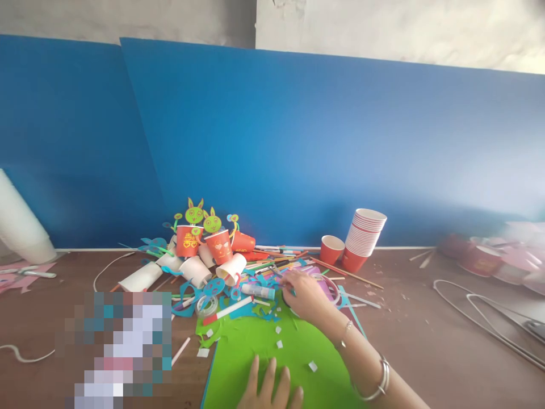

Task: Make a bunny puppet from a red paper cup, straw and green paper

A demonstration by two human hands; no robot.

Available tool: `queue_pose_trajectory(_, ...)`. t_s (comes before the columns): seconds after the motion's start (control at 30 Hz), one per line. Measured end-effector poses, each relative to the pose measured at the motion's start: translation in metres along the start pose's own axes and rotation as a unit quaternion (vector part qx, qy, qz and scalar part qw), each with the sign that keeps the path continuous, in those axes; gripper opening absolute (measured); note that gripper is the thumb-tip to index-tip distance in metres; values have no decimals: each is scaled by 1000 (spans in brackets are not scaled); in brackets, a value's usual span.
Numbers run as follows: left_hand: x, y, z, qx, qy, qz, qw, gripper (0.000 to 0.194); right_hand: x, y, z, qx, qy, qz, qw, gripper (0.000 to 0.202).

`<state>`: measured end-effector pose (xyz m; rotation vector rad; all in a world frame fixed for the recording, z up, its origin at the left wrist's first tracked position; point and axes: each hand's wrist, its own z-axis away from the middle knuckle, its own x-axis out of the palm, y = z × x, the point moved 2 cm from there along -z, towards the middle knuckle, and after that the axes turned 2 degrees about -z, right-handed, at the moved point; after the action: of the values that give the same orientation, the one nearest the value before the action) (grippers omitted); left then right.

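Note:
My left hand (272,389) lies flat with its fingers spread on the green sheet (247,346) at the bottom centre. Further forward, my right hand (304,292) reaches into the pile of craft pieces, its fingers curled down near a pair of scissors (276,271); what its fingertips hold is hidden. A glue stick (258,291), a red-capped white marker (227,310) and a clear tape roll (206,306) lie left of it. Small white paper squares (313,366) are scattered over the green sheet.
Red cups with green rabbit faces (189,240) stand at the back left among tipped paper cups (142,276). A cup stack (364,238) and a single red cup (332,250) stand behind. White cables (481,309) lie right. A blue panel (298,147) closes off the back.

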<state>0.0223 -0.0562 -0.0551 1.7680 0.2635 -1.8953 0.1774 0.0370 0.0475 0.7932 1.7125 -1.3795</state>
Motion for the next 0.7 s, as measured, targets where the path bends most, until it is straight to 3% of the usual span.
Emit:
queue_pose_trajectory(0.1,-23,0,-2,-64,-57,-1,996,49,9,-9,10,9,-171,-164,972,22)
queue_pose_trajectory(0.17,-37,-1,-1,-131,-88,-13,987,50,20,-10,19,49,-301,-285,909,22)
queue_pose_trajectory(0.2,-42,-1,0,-154,-94,-18,983,50,25,-8,22,68,-339,-309,886,22)
queue_pose_trajectory(0.23,-45,-1,1,-166,-95,-23,981,49,29,-5,23,81,-347,-301,885,22)
queue_pose_trajectory(0.27,-47,-1,3,-177,-96,-32,979,48,31,-1,24,88,-326,-274,900,23)
queue_pose_trajectory(0.33,-48,-1,5,-196,-85,-53,975,46,28,8,21,86,-187,-207,956,26)
queue_pose_trajectory(0.4,-50,0,7,-201,-58,-63,976,42,21,13,20,66,-46,-161,984,31)
queue_pose_trajectory(0.47,-56,1,6,-173,-27,-48,983,41,18,14,22,40,-30,-175,983,33)
queue_pose_trajectory(0.57,-64,1,0,-110,-34,-3,993,68,18,12,25,21,-130,-199,971,31)
queue_pose_trajectory(0.63,-66,-2,-6,-98,-42,13,994,76,12,15,22,22,-85,-112,990,28)
queue_pose_trajectory(0.7,-65,-9,-13,-116,-34,10,993,75,2,23,17,33,19,9,999,28)
